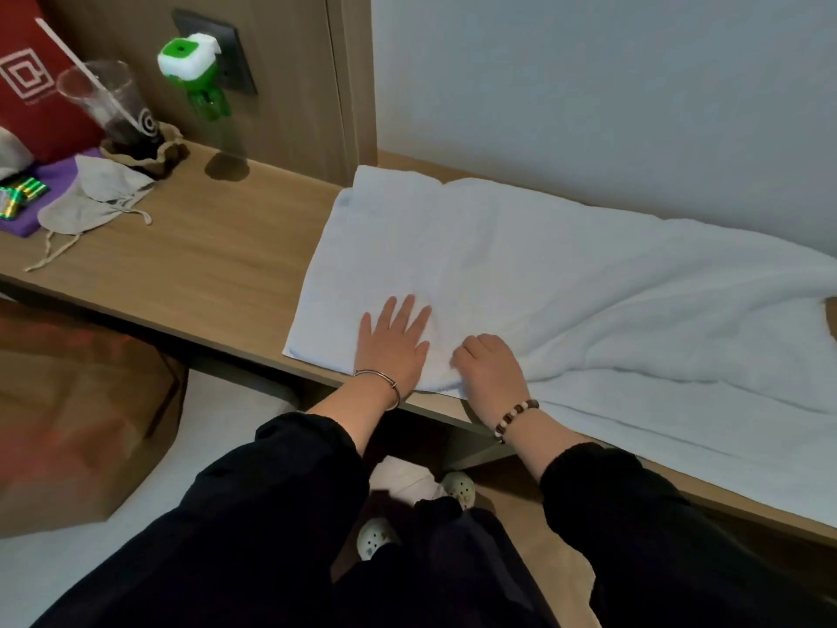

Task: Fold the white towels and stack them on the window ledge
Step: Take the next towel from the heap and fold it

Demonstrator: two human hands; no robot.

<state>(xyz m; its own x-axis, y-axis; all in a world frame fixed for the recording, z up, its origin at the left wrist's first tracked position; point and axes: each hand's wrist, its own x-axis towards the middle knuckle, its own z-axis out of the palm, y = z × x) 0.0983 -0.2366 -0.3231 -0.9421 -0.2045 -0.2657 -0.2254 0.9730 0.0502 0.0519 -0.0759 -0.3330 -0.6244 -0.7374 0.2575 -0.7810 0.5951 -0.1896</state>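
Note:
A large white towel point(521, 265) lies spread along the wooden ledge point(217, 260), flat at its left end and rumpled toward the right. My left hand point(393, 344) lies flat on the towel's near left part, fingers straight and spread, pressing it down. Right beside it, my right hand point(487, 364) has its fingers curled into the towel's near edge, bunching the cloth at the front of the ledge.
At the ledge's left end stand a plastic cup with a straw point(113, 106), a grey drawstring pouch point(90, 197), batteries on a purple cloth point(22, 197) and a red bag point(31, 74). A green plug-in device point(194, 70) sits on the wall socket. A brown paper bag point(77, 423) stands below.

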